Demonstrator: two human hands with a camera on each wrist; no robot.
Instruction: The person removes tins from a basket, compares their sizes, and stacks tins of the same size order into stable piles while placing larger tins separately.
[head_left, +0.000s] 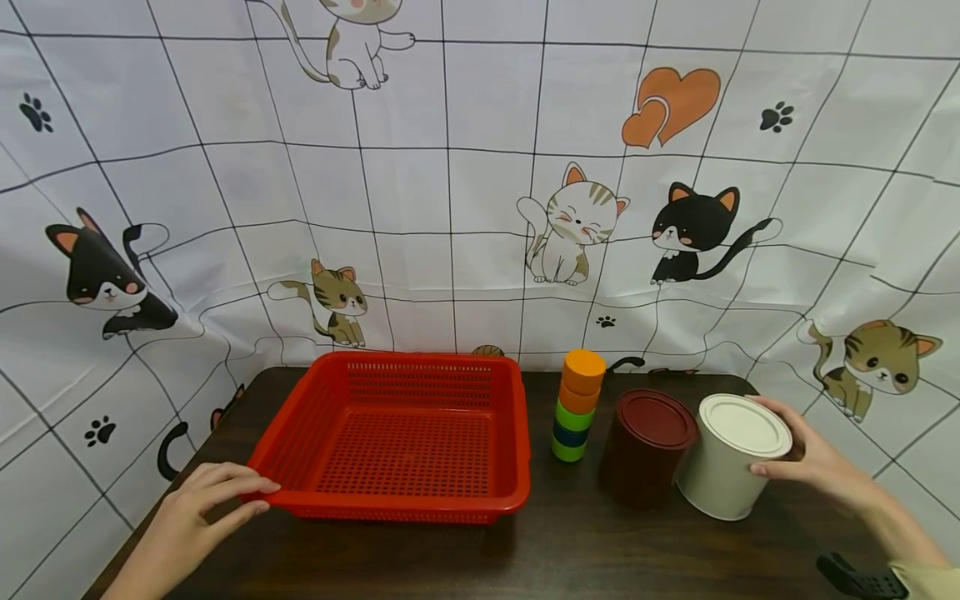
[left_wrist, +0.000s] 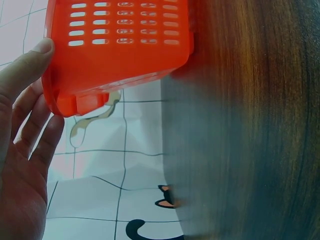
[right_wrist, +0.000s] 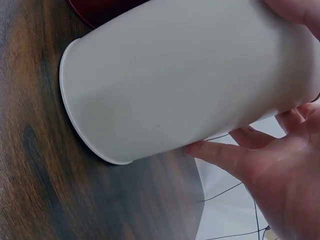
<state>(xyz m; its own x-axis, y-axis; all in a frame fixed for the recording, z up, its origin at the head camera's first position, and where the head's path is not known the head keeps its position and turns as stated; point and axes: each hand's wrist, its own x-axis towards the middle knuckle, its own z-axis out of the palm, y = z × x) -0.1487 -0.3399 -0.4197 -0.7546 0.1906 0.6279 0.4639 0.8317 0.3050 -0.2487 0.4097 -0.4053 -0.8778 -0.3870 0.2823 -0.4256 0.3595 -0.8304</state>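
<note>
A red perforated plastic basket (head_left: 405,503) lies on the dark table. My left hand (head_left: 197,510) holds its rim at the near left corner; in the left wrist view the thumb is on one side of the rim and the fingers reach behind it. A white lidded canister (head_left: 720,471) stands at the right end of the row. My right hand (head_left: 813,458) grips it from the right, thumb in front and fingers around the far side. In the right wrist view the canister wall (right_wrist: 175,75) fills much of the picture, with its base rim by the wood.
Left of the white canister stands a dark red lidded canister (head_left: 647,458), close beside it. Between that and the basket is a slim stack of orange, green and navy round pieces (head_left: 576,407). A white cat-print sheet (head_left: 487,192) hangs behind the wooden table (head_left: 420,558).
</note>
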